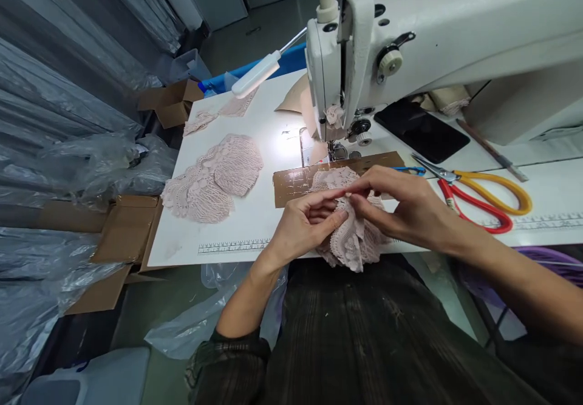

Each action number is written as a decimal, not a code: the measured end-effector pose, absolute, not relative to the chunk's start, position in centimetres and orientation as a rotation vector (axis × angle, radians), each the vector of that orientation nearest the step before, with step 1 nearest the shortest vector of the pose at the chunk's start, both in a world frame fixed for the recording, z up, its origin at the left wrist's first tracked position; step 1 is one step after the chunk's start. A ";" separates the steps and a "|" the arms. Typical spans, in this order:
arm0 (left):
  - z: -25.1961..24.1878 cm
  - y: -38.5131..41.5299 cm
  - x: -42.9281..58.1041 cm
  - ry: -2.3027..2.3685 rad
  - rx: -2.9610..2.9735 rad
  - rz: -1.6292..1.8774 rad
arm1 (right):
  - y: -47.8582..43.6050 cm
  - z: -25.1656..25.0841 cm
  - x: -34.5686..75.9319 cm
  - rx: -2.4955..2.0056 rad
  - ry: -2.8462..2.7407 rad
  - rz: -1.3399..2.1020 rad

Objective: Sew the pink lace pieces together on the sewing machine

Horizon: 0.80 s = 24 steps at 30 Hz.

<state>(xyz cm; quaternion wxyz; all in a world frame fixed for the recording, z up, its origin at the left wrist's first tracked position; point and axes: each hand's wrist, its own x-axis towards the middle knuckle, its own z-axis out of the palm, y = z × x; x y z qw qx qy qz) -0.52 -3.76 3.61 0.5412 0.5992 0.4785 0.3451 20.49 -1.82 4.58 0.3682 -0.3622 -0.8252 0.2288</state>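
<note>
Both my hands pinch a pale pink lace piece (pixel 350 244) at the near edge of the white sewing table (pixel 273 223). My left hand (pixel 307 226) grips its left side with curled fingers. My right hand (pixel 401 207) reaches over from the right, fingertips closed on the lace's top edge. The lace partly hangs over the table edge and partly lies on a brown cardboard strip (pixel 296 183). The white sewing machine (pixel 410 47) stands just behind, its needle area (pixel 337 147) above the cardboard.
A stack of similar lace pieces (pixel 214 177) lies to the left, with more lace (pixel 200 119) farther back. Red and yellow scissors (pixel 478 195) rest at the right beside a black phone (pixel 421 129). Cardboard boxes (pixel 127 235) and plastic sheeting (pixel 68 168) fill the left side.
</note>
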 end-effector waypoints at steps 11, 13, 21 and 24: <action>2.9 -3.9 1.1 1.245 1.695 0.895 | -2.2 3.3 20.8 -1.028 -2.408 0.068; 2.9 -3.9 1.1 1.250 1.780 0.893 | -2.0 3.5 20.7 -1.022 -2.461 0.000; 2.7 -3.4 1.0 1.235 1.855 0.852 | -1.2 4.4 21.0 -0.997 -2.683 -0.005; 2.7 -3.4 1.1 1.219 1.865 0.833 | -0.8 4.8 20.9 -0.947 -2.739 0.006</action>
